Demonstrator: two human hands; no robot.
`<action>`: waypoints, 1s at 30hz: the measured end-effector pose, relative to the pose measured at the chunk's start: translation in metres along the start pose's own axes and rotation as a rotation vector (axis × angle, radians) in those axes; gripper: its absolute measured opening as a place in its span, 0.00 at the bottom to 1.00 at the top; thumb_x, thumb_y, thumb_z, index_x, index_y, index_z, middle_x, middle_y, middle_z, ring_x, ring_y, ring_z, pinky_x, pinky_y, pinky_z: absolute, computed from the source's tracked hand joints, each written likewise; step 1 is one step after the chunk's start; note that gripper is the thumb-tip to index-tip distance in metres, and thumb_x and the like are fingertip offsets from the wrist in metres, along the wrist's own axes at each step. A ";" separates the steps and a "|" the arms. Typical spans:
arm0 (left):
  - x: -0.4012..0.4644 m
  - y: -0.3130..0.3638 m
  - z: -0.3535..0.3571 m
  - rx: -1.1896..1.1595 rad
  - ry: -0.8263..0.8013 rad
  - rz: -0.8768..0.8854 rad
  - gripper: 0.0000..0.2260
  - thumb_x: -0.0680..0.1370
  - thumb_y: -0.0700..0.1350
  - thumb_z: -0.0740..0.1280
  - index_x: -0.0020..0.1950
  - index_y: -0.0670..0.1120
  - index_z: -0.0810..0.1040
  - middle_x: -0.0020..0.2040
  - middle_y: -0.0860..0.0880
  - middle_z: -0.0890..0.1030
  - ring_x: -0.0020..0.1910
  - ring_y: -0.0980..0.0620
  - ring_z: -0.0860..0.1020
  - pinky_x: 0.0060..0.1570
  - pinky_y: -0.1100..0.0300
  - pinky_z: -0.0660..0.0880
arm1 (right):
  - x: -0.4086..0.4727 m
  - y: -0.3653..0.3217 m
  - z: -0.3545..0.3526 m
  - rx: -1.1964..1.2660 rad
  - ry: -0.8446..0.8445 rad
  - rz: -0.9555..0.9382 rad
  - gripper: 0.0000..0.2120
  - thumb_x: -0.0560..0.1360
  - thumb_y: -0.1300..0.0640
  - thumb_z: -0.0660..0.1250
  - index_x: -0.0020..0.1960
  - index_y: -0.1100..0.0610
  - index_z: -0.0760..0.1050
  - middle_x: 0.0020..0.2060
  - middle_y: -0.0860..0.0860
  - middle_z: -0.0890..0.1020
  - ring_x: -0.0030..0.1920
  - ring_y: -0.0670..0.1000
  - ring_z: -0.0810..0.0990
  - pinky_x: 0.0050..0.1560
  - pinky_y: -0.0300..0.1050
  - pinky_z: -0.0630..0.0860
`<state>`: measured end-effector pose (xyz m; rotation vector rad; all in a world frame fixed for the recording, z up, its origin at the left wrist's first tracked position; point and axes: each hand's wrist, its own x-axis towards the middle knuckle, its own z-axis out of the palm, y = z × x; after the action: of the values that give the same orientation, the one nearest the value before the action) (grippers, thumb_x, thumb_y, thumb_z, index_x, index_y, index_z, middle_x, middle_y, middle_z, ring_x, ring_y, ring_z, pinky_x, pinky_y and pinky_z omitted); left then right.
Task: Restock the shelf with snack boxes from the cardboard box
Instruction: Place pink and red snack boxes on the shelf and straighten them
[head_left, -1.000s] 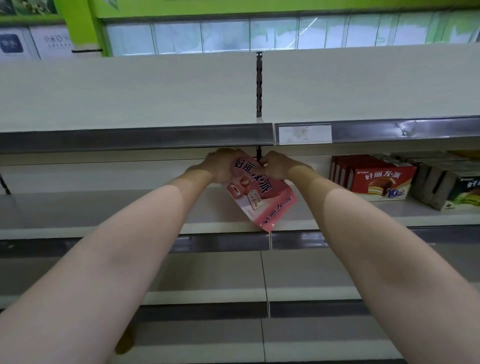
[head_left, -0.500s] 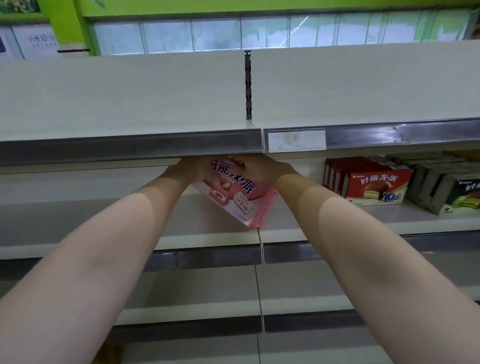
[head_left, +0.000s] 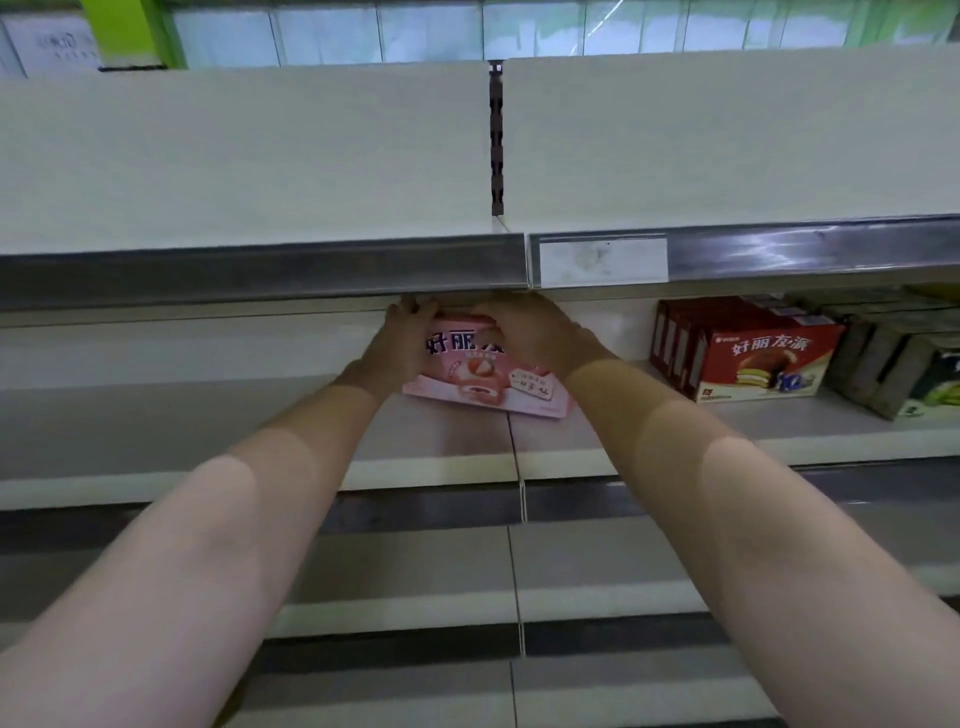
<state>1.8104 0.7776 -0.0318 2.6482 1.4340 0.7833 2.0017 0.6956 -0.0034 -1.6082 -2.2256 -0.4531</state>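
A pink snack box (head_left: 480, 376) with a strawberry cake picture stands nearly upright on the second shelf (head_left: 447, 441), under the top shelf's metal edge. My left hand (head_left: 400, 343) grips its left end and my right hand (head_left: 535, 338) grips its upper right edge. Its bottom edge lies on or just above the shelf board, slightly tilted. The fingertips are partly hidden behind the upper shelf rail. The cardboard box is not in view.
Red snack boxes (head_left: 753, 358) stand in a row on the same shelf to the right, with green-and-black boxes (head_left: 914, 379) beyond them. The top shelf (head_left: 260, 171) and the lower shelves (head_left: 395, 566) are bare. A blank price label (head_left: 602, 260) sits on the rail.
Both hands have pushed the pink box deeper under the top shelf and turned it from a steep tilt to nearly upright, front facing out, down at the shelf board.
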 end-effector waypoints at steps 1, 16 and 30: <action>-0.002 0.009 0.003 0.013 0.042 -0.001 0.38 0.63 0.51 0.81 0.70 0.45 0.71 0.62 0.37 0.71 0.58 0.35 0.72 0.59 0.44 0.74 | -0.003 0.004 0.003 -0.057 0.012 0.022 0.17 0.78 0.48 0.67 0.67 0.49 0.75 0.58 0.53 0.82 0.55 0.56 0.80 0.57 0.49 0.76; 0.021 0.077 0.059 0.143 0.178 -0.018 0.39 0.71 0.50 0.77 0.75 0.44 0.61 0.71 0.34 0.63 0.67 0.33 0.63 0.57 0.42 0.75 | -0.065 0.081 0.043 -0.217 0.115 0.430 0.38 0.72 0.57 0.71 0.77 0.55 0.57 0.73 0.58 0.64 0.76 0.62 0.56 0.76 0.64 0.48; 0.008 0.074 0.056 -0.092 0.180 -0.032 0.31 0.74 0.37 0.70 0.75 0.43 0.62 0.72 0.37 0.63 0.61 0.36 0.74 0.58 0.49 0.75 | -0.057 0.074 0.036 -0.205 0.052 0.457 0.37 0.76 0.55 0.66 0.79 0.55 0.52 0.78 0.56 0.56 0.78 0.61 0.48 0.75 0.67 0.43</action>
<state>1.8964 0.7526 -0.0581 2.5370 1.4352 1.0813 2.0856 0.6865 -0.0582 -2.1088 -1.7393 -0.5942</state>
